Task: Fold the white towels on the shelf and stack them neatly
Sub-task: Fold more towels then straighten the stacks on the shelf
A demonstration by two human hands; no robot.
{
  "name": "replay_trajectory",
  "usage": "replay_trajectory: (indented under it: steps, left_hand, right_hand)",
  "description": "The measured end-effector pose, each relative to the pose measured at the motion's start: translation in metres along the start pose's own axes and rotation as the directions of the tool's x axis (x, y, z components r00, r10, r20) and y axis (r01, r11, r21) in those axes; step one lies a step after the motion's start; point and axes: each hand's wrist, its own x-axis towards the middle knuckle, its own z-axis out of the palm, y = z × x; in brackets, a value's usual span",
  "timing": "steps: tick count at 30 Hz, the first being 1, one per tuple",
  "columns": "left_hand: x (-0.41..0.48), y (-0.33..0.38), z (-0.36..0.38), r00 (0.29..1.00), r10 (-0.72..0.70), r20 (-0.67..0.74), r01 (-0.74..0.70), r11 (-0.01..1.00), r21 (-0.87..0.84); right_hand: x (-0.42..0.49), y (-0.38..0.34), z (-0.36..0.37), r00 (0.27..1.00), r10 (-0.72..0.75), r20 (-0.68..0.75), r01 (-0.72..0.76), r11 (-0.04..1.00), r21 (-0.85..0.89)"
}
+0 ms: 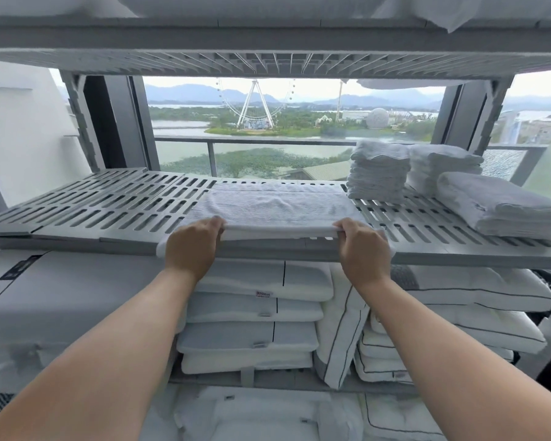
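While the towel (275, 206) is lying flat on the shelf (115, 206), I am pinching its near edge with my left hand (194, 246) and right hand (365, 249).

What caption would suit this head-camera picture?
Left hand and right hand grip a white towel on the slatted shelf beside folded stacks.

On shelf (109, 211), centre, at front edge: towel (274, 206) flat. Gripping its near corners: left hand (193, 249), right hand (363, 249). Right rear: towel stacks (377, 176) side by side; folded towel (497, 208) before them. Below shelf: pillows (255, 310).
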Motion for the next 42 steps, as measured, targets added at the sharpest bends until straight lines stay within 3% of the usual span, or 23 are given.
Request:
replay_trajectory:
  steps: [6, 18, 24, 28, 30, 35, 42]
  left_hand:
    - [0.017, -0.001, -0.011, 0.985, 0.076, -0.157, -0.054, 0.988, 0.142]
    - [0.110, -0.043, 0.036, 0.949, 0.276, -0.152, -0.236, 0.943, 0.237]
    - [0.160, -0.063, 0.110, 0.959, 0.283, 0.010, -0.283, 0.957, 0.058]
    - [0.173, -0.070, 0.158, 0.931, 0.229, 0.286, -0.215, 0.973, -0.079]
    - [0.175, -0.074, 0.171, 0.931, 0.197, 0.308, -0.160, 0.977, -0.141]
    - [0.180, -0.076, 0.179, 0.936, 0.180, 0.304, -0.119, 0.971, -0.208]
    - [0.180, -0.073, 0.169, 0.899, 0.146, 0.413, -0.071, 0.979, -0.193]
  right_hand:
    - [0.024, 0.001, -0.005, 0.994, 0.009, -0.106, -0.007, 1.000, 0.017]
    - [0.101, 0.043, 0.040, 0.991, -0.123, -0.050, 0.101, 0.943, -0.317]
    - [0.158, 0.060, 0.097, 0.980, -0.184, 0.071, 0.196, 0.951, -0.240]
    - [0.172, 0.074, 0.138, 0.924, -0.088, 0.372, 0.159, 0.974, -0.164]
    - [0.173, 0.082, 0.151, 0.888, -0.028, 0.459, 0.083, 0.991, -0.100]
    - [0.177, 0.093, 0.162, 0.882, 0.036, 0.470, -0.015, 0.999, -0.047]
    - [0.176, 0.094, 0.166, 0.881, 0.076, 0.468, -0.081, 0.997, -0.010]
